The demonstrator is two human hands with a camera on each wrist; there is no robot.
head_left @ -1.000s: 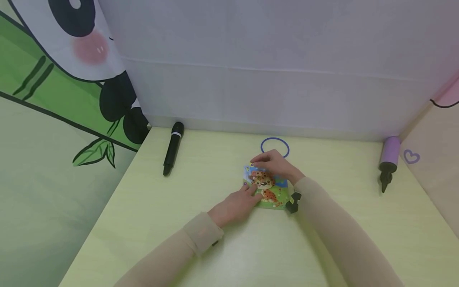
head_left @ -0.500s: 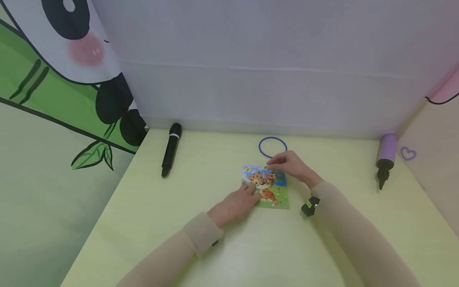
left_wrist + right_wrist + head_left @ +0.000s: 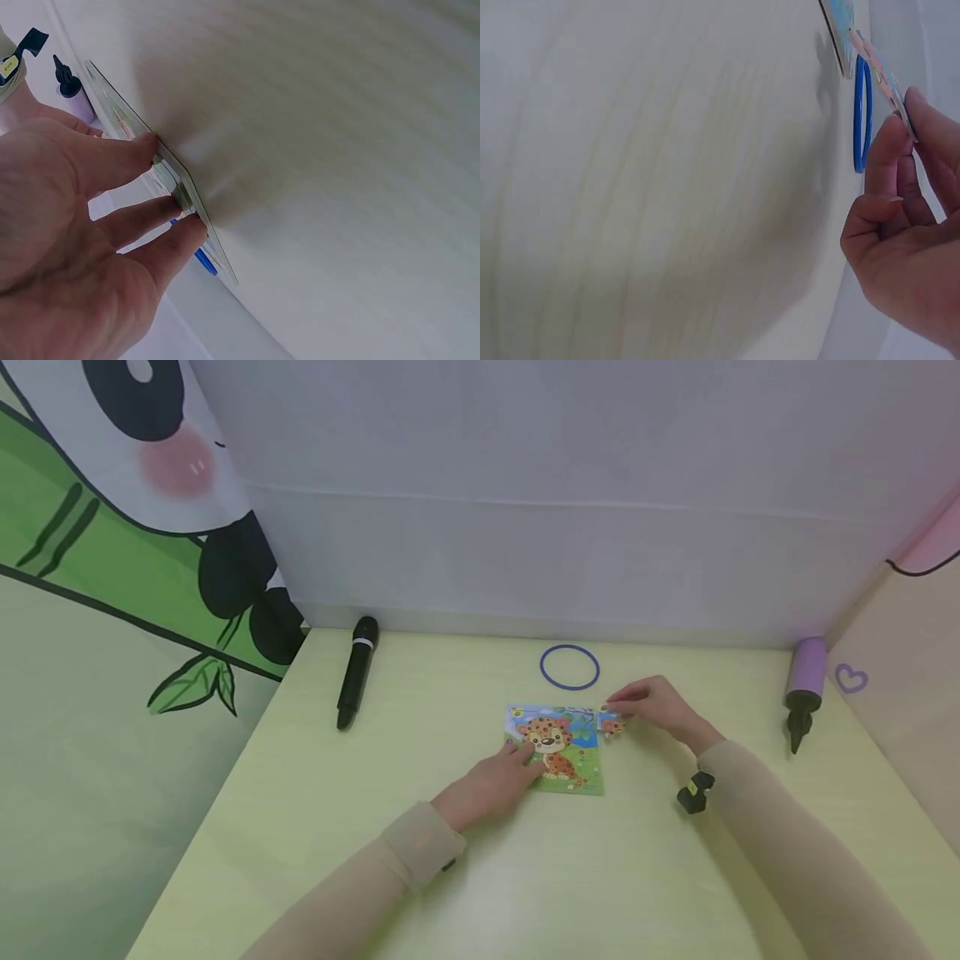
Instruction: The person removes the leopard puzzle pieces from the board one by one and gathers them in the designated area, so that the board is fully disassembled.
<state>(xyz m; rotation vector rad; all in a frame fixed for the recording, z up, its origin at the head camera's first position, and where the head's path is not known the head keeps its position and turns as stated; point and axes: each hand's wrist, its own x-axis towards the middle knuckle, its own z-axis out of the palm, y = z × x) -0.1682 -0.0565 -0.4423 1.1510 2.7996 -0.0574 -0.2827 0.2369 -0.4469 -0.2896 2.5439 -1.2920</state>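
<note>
A square picture puzzle (image 3: pixel 558 770) with a spotted leopard cub on green and blue lies flat on the table. On its lower left part rest the fingertips of my left hand (image 3: pixel 491 787), fingers extended. The left wrist view has that hand (image 3: pixel 97 210) touching the board with thumb and fingers at its near edge. My right hand (image 3: pixel 660 708) pinches a small puzzle piece (image 3: pixel 611 724) with part of an orange animal on it, at the board's upper right edge. In the right wrist view the piece (image 3: pixel 881 79) is tilted between thumb and finger.
A blue ring (image 3: pixel 570 667) lies just behind the puzzle. At the table's back left lies a black microphone (image 3: pixel 357 672); at the back right is a purple hand pump (image 3: pixel 806 689) with a black nozzle. Cloth-covered walls (image 3: pixel 480 552) border the table.
My right hand has carried the puzzle piece rightward, from over the board's upper left to its right edge. The whole leopard head now shows. My left hand has stayed in place.
</note>
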